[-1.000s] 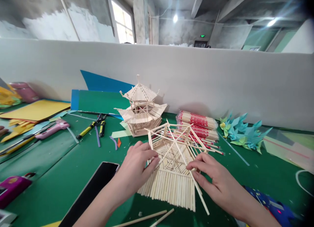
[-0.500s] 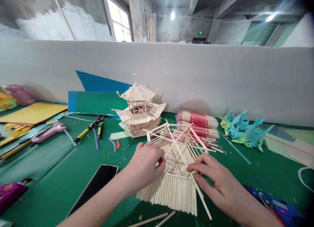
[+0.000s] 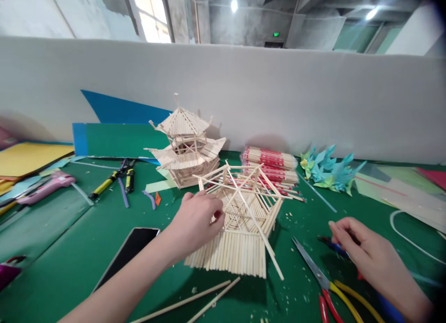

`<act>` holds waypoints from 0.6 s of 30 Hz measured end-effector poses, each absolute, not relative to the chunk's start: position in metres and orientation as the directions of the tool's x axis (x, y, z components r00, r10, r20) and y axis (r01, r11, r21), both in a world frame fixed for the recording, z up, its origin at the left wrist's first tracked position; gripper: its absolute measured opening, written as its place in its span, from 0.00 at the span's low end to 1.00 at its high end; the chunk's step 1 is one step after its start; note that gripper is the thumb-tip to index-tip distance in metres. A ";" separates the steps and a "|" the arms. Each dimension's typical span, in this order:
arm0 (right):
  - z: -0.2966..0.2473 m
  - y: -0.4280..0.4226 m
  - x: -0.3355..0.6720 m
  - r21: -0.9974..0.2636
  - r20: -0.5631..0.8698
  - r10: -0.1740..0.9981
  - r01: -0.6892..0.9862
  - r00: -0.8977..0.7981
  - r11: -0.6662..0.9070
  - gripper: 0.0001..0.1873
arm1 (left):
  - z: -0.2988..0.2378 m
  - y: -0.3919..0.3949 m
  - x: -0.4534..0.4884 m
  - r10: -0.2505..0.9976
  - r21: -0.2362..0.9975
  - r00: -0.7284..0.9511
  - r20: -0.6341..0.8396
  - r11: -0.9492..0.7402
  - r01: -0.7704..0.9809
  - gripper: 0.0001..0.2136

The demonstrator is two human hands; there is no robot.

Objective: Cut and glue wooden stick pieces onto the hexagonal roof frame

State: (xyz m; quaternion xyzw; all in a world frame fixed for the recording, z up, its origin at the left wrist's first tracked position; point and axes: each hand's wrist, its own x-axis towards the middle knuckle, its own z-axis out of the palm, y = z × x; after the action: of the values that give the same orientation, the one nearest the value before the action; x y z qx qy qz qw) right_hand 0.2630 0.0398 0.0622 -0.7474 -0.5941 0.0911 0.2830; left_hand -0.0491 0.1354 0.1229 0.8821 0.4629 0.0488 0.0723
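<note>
Head view shows our left hand curled at the frame on the desk, our right hand bent-fingered near the scissors, both grips unclear; a left-hand nudge might loosen thin sticks.

Far edge of my green table, a pale partition; over it I see a bright window, glowing lamps!

Left hand with curled fingers, right hand well apart
</note>
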 end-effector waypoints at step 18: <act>0.016 -0.033 0.330 -0.364 -0.069 0.836 0.767 0.544 -0.529 0.17 | 0.122 0.140 -0.050 0.801 0.188 0.598 0.029 -0.591 0.784 0.15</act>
State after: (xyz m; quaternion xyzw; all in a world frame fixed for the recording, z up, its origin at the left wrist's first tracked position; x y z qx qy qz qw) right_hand 0.3299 -0.0328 0.0158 -0.8663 -0.4626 0.1183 0.1467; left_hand -0.0505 0.1396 0.1224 0.8903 0.4452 0.0551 0.0778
